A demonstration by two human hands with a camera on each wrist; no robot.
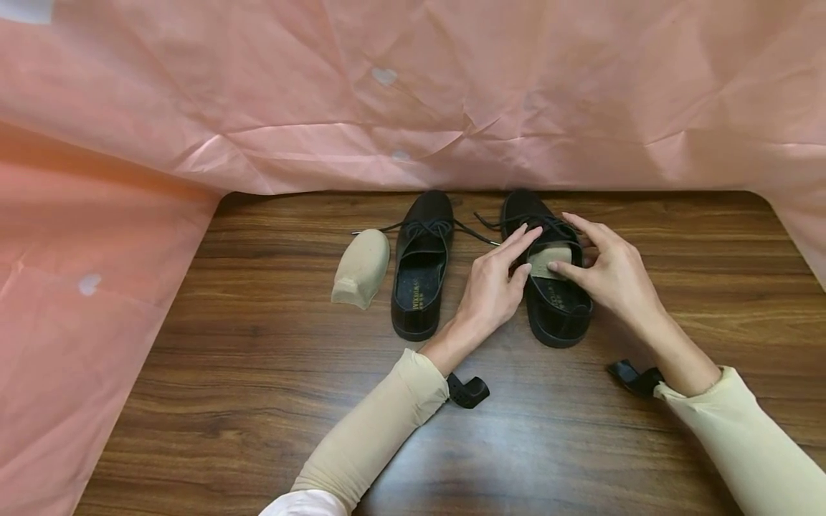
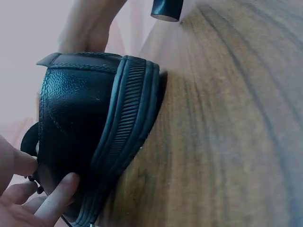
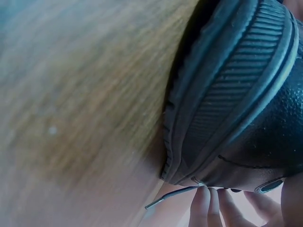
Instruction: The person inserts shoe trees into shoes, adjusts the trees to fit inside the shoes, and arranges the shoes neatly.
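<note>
**Fingers (image 1: 589, 231) spread at the right shoe (image 1: 560, 326); insert (image 1: 551, 254) sits in its opening**

Left hand (image 1: 492, 290): fingers extended against the shoe's left side, thumb held apart at the collar. Right hand (image 1: 616, 269): wide, fingertips beside the laces, thumb touching the insert. No firm grip on the insert is evident. Its front end is hidden under the upper. A second insert (image 1: 364, 265) lies on the tabletop (image 1: 277, 401), just left of the left shoe (image 1: 418, 279).

Assessment: the step appears to be adjusting the insert; whether inward or outward cannot be established. Good practice would be to brace the shoe with the left fingers, keep its sole flat, and guide the insert straight along the shoe's length with even thumb pressure. The tongue should lie unfolded and the loose laces stay outside; a skewed insert could bind against the collar.
</note>
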